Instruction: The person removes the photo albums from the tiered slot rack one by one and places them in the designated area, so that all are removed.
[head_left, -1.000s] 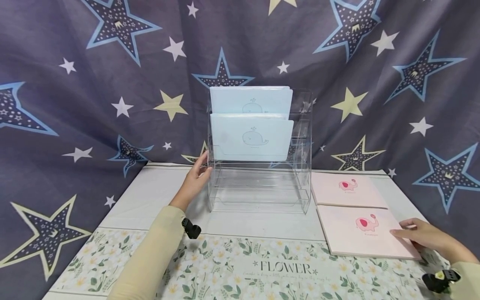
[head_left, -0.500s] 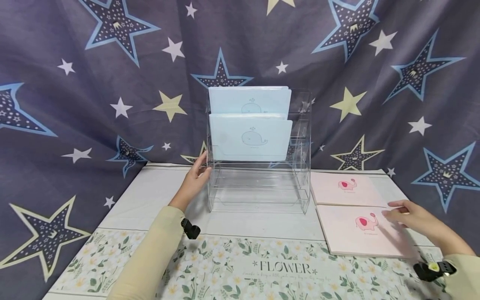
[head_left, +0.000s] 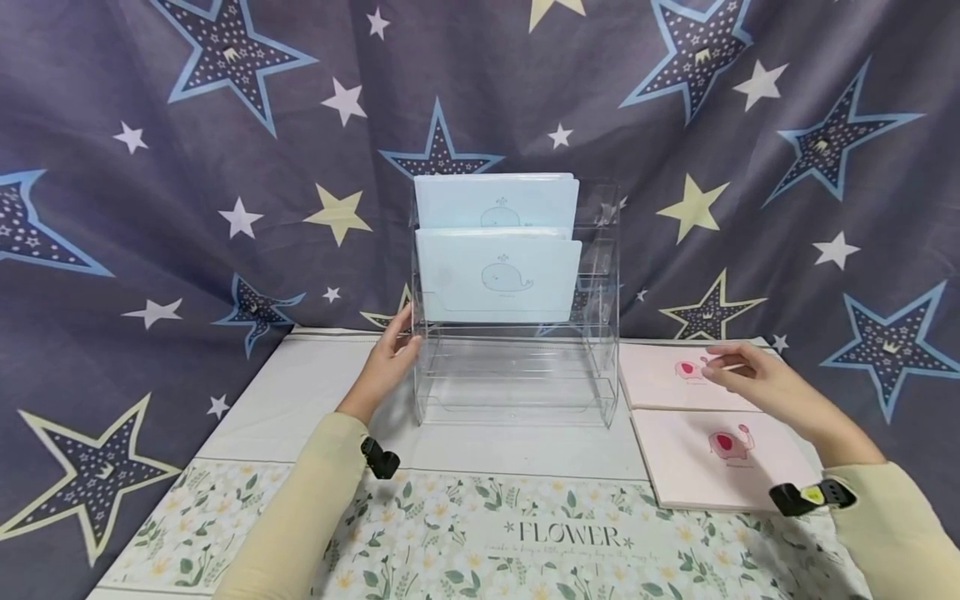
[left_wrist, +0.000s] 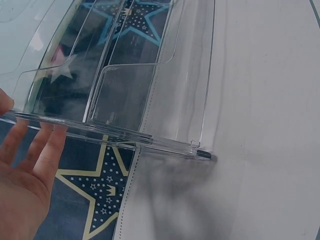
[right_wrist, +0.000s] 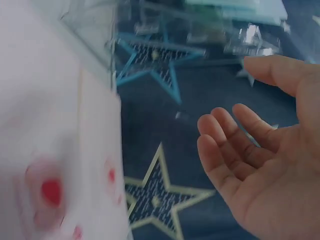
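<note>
A clear acrylic tiered rack [head_left: 517, 408] stands mid-table; light blue notebooks [head_left: 498, 292] with a whale drawing fill two of its upper tiers. My left hand [head_left: 386, 358] holds the rack's left side panel [left_wrist: 120, 132]; its thumb lies over the edge and its fingertips meet the outer face. To the right of the rack lie two pink notebooks with elephant covers, a far one [head_left: 652, 379] and a near one [head_left: 697, 467]. My right hand [head_left: 757, 379] is over the far notebook, fingers loosely bent with nothing between them, as the right wrist view shows too [right_wrist: 270, 155].
The rack's lower tiers [head_left: 517, 362] show bare clear plastic. A white table cover with a floral printed band [head_left: 420, 533] lies underneath. Behind the table hangs a dark curtain [head_left: 600, 83] with stars.
My right hand has left the near pink notebook's right edge and moved up and leftward over the far one. My left hand stays at the rack.
</note>
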